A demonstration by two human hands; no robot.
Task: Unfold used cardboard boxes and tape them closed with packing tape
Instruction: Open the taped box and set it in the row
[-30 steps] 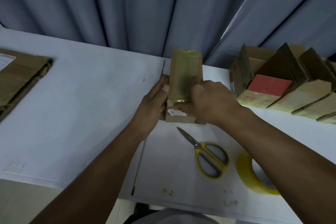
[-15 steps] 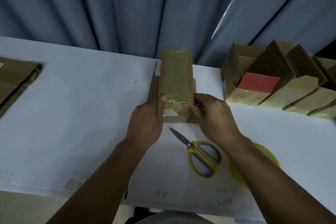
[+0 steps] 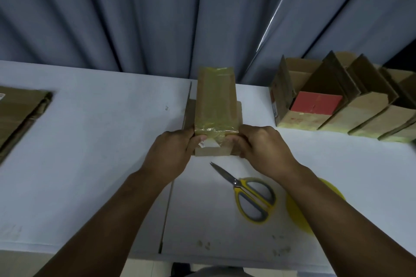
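**A:** Which step is this?

**B:** Sealing, I'd judge. The box (image 3: 215, 105) stands mid-worktop (image 3: 90, 141) towards the far edge, its long side running away from the person. A glossy band of tape (image 3: 213, 87) runs along its top and folds over the near end.

**A:** And the hands?

**B:** The left hand (image 3: 171, 155) and the right hand (image 3: 262, 150) clasp that near end from either side. The fingers (image 3: 238, 141) curl round the corners, and the thumbs look to be pressed on the front face, where the tape tail lies wrinkled. They hold nothing but the box. The scissors (image 3: 249, 195) lie just nearer the person, and the tape roll (image 3: 297, 216) lies beside them, half hidden under the right forearm. Neither is being touched.

**A:** What does the next move call for?

**B:** Probably rubbing that wrinkled tail flat so it bonds. Then the box could join the made-up boxes (image 3: 337, 114) on the right, and a fresh piece could come from the flattened cardboard (image 3: 20, 114) on the left.

**A:** What differs from a second ago?

**B:** Back then the right hand lay over the top of the box, covering the tape. It has since slid down to the near end, opposite the left hand. The left hand has dropped from the side wall to the near corner. The box, scissors and roll sit where they were.
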